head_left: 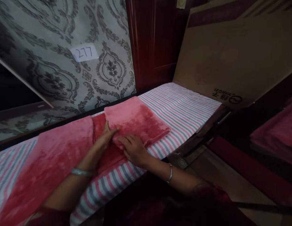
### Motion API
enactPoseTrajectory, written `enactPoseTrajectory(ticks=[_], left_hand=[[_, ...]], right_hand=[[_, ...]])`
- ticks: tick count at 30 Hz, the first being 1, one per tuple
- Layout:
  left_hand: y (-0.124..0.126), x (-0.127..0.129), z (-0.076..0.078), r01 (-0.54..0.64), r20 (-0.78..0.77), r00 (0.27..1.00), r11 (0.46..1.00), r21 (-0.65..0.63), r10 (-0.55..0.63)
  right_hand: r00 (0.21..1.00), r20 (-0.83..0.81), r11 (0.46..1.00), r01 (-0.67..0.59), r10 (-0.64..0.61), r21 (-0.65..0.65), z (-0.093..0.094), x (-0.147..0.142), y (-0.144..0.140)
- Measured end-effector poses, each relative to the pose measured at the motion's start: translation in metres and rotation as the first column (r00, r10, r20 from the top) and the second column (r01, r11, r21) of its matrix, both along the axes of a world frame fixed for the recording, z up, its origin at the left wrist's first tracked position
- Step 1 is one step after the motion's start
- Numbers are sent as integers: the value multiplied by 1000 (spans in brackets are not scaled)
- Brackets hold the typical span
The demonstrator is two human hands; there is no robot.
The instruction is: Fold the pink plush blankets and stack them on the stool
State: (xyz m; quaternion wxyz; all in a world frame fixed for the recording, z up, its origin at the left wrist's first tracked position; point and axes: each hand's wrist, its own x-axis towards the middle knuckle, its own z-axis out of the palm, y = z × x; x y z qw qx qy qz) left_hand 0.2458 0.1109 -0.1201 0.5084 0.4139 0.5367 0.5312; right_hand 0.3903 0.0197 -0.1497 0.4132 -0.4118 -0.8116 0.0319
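A pink plush cloth (136, 117) lies across a long surface, both its ends folded inward; a darker strip of it shows between the two folded parts. My left hand (106, 134) is at the inner edge of the right fold, its thumb apart from the fingers and lying over the cloth. The fingers point away from me along that edge. My right hand (134, 150) is at the near corner of the same fold, with bent fingers over the bunched edge; its fingertips are partly hidden in the pile. A bracelet circles each wrist.
Under the cloth is a striped sheet (181, 100). Patterned wallpaper (113, 66) with a paper marked 277 (86, 52) and a dark red door (153, 40) stand behind. A large cardboard box (230, 53) leans at the right end. More pink fabric (275, 131) is at far right.
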Motion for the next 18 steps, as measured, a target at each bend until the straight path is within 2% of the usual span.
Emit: enactPoseTrajectory(ticks=[3, 5, 6, 8, 10, 11, 14, 16, 18], left_hand=[[-33, 6, -3, 112, 124, 986, 993, 36, -115], [-44, 10, -1, 116, 200, 973, 993, 27, -119], [-46, 12, 2, 105, 236, 966, 994, 10, -104], [-46, 15, 9, 87, 292, 953, 996, -28, -76], [-44, 17, 16, 93, 324, 943, 995, -42, -75], [-44, 17, 19, 96, 331, 941, 994, -46, -76], [-43, 19, 26, 91, 331, 941, 994, -68, -64], [-43, 20, 31, 65, 321, 946, 994, -89, -33], [-43, 20, 35, 38, 312, 950, 994, -106, -2]], right_hand=[[994, -83, 996, -68, 72, 52, -1, 13, -4], [986, -151, 991, -55, 73, 122, -4, 33, -8], [981, -189, 989, -3, 31, 148, -7, 46, -10], [953, -269, 970, 186, -139, 159, -14, 75, -15], [889, -320, 917, 381, -328, 119, -23, 104, -19], [862, -325, 895, 437, -388, 90, -28, 117, -21], [862, -296, 900, 435, -412, 15, -43, 138, -27], [878, -282, 916, 402, -387, -5, -52, 139, -29], [869, -282, 907, 421, -407, -12, -59, 135, -28]])
